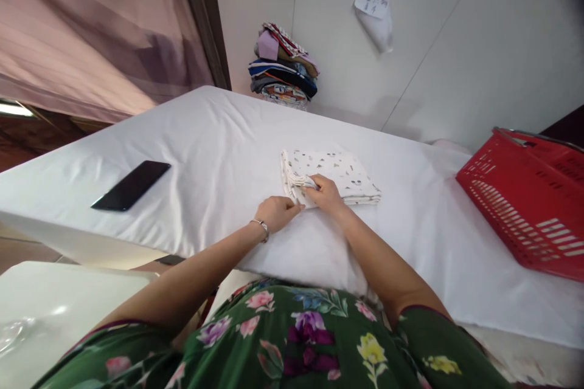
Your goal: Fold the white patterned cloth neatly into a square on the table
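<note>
A folded white cloth [329, 165] with small scattered prints lies on the white-covered table in front of me. Several layers show along its left and near edges. My right hand [326, 196] is closed on the layered fold at the cloth's near left part, thumb and fingers pinched together. At the near left corner, my left hand [277, 213], with a bracelet on its wrist, pinches the cloth's edge between thumb and fingers. The two hands are close together but apart. The undersides of the fingers are hidden from above.
A black phone or tablet [131, 186] lies on the white tablecloth [219, 152] at left. To the right stands a red plastic basket [506, 206]. Folded clothes [283, 70] are stacked against the wall at the far edge. A white stool [59, 310] is at lower left.
</note>
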`<state>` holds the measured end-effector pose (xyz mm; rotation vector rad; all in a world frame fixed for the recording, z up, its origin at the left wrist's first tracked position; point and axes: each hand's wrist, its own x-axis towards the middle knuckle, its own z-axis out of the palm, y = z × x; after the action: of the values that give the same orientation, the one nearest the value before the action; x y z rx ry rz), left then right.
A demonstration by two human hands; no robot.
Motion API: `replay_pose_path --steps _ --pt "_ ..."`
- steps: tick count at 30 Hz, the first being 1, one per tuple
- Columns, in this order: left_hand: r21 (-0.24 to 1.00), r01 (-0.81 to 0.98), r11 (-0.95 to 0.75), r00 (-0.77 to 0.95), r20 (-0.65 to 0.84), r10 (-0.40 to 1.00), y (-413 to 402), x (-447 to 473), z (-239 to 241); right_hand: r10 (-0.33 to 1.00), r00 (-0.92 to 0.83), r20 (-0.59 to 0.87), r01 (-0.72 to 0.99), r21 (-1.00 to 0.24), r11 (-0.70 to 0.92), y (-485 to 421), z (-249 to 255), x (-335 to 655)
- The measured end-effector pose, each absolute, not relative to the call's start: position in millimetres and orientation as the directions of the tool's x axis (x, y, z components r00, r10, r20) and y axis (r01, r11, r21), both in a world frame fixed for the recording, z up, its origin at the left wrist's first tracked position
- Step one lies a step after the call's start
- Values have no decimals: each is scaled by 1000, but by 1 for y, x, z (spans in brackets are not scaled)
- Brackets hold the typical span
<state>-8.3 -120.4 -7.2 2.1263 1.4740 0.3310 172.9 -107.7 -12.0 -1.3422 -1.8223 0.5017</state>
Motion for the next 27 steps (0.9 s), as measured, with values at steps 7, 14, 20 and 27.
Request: replay_pose_path --steps 7,14,20,27 --pt "541 813 -216 312 -91 946 -126 17 -14 879 -95 468 555 -708 437 -106 -13 171" --pt "628 761 -164 233 -28 972 -130 8 -11 863 -91 497 511 -721 469 -109 -10 174" --pt "578 810 -96 138 -29 990 -108 -1 -2 895 -33 445 471 -783 407 -108 -12 174" --pt "517 855 -47 136 -137 981 -70 2 4 928 75 365 425 -854 302 -107 -9 176"
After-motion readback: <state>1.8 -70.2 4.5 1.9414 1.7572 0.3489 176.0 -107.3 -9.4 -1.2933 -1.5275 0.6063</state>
